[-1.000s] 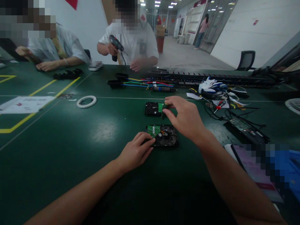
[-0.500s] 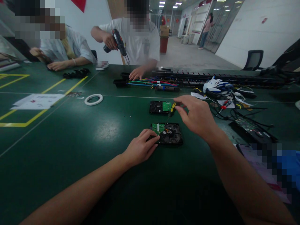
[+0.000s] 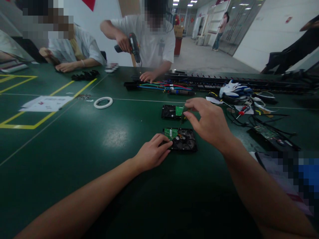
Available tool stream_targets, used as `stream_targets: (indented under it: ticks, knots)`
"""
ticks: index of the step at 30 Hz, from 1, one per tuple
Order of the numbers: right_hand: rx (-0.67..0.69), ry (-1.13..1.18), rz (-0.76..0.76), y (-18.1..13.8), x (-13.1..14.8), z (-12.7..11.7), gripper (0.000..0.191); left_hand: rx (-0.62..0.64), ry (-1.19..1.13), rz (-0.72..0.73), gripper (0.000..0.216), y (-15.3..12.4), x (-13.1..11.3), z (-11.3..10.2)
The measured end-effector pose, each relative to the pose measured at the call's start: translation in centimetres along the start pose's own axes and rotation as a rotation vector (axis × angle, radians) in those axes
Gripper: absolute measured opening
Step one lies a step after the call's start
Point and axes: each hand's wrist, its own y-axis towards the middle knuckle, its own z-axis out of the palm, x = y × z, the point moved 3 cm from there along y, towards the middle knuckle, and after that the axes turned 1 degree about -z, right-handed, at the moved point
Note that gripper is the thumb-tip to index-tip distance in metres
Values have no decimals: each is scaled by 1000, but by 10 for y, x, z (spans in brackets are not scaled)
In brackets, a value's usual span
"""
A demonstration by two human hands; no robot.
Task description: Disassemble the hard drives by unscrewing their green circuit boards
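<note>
A black hard drive (image 3: 188, 141) with a green circuit board lies on the green table in front of me. My left hand (image 3: 156, 151) grips its left edge, fingertips on the near-left corner. Over the drive, my right hand (image 3: 205, 116) pinches the handle of a small screwdriver (image 3: 182, 118), whose thin shaft slants down to the edge of the circuit board. Exactly where the tip rests is too small to tell. Just beyond lies a second hard drive (image 3: 168, 112), black with a green board, partly behind the screwdriver and my fingers.
A white tape ring (image 3: 103, 102) and papers (image 3: 46, 103) lie left. Gloves (image 3: 234, 89), cables, a red screwdriver (image 3: 243, 111) and a circuit-board device (image 3: 272, 136) are right. Across the table, a co-worker holds a power drill (image 3: 134, 48) above long black strips with coloured wires; another sits left.
My view has shifted slightly, moving the scene right. My hands keep their hold on the drive and screwdriver, whose handle looks turned. The co-worker's drill has tipped to point more steeply down.
</note>
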Motion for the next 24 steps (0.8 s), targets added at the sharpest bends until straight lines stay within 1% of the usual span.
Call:
stream_targets:
  ticks: [4,9,11,19,24]
  knots:
    - [-8,-8,33,-1,-2,2,15,17,7,-3,36,0,-1,-2]
    - [9,-34,-11,-2,-1,3,24,27,21,-10,37,0,-1,-1]
    - [4,-41,-11,-3,-2,2,25,26,24,-12,37,0,0,-1]
    - [-84,19,47,-8,-7,6,20,19,15,-17,37,-1,-1,0]
    - [-114,21,27,-9,-5,6,14,2,5,-20,37,-2,-1,1]
